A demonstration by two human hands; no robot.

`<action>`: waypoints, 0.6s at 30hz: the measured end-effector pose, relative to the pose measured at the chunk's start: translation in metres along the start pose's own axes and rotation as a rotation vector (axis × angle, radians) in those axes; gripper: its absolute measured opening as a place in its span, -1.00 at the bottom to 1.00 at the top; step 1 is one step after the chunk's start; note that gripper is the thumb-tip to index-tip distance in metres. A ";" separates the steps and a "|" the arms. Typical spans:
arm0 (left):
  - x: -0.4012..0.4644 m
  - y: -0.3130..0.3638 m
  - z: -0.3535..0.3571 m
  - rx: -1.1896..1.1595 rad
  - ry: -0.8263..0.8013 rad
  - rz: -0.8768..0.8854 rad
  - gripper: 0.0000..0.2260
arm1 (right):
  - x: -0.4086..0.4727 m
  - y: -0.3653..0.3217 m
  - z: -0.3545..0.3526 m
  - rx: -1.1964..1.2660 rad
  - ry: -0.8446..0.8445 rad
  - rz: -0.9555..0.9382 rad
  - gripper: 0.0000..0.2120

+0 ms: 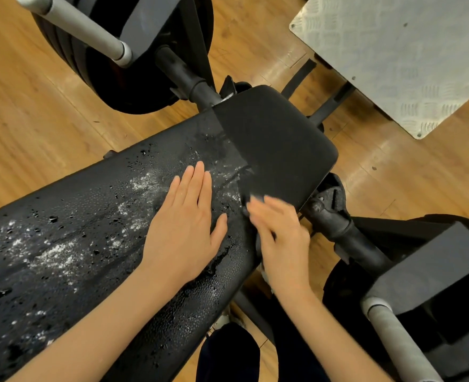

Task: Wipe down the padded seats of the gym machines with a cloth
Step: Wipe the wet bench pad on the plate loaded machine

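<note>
Black wet pad (70, 238) under flat left hand (185, 227), right hand (280, 238) blurred.

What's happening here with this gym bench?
A person is cleaning a black padded bench that is wet with droplets and white foamy patches. The left hand lies flat on the long pad with straight fingers. The right hand is blurred at the pad's edge, near the seat pad; it seems to be on something dark, perhaps a cloth, but that is unclear. Much of the wet pad is not yet wiped.
</note>
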State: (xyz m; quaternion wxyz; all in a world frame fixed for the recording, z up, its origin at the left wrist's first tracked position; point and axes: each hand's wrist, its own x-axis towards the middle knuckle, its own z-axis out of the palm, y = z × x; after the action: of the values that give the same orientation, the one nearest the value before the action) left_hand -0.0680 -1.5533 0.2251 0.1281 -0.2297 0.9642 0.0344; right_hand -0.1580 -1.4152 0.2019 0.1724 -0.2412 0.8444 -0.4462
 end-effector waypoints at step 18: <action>-0.032 -0.020 -0.015 -0.001 0.016 -0.204 -0.30 | 0.068 -0.011 0.035 0.088 -0.043 -0.051 -0.81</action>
State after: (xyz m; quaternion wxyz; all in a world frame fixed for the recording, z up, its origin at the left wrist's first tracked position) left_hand -0.0352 -1.5596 0.2482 0.1232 -0.3269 0.9368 0.0197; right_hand -0.1937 -1.4818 0.1872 0.1895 -0.2642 0.8136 -0.4821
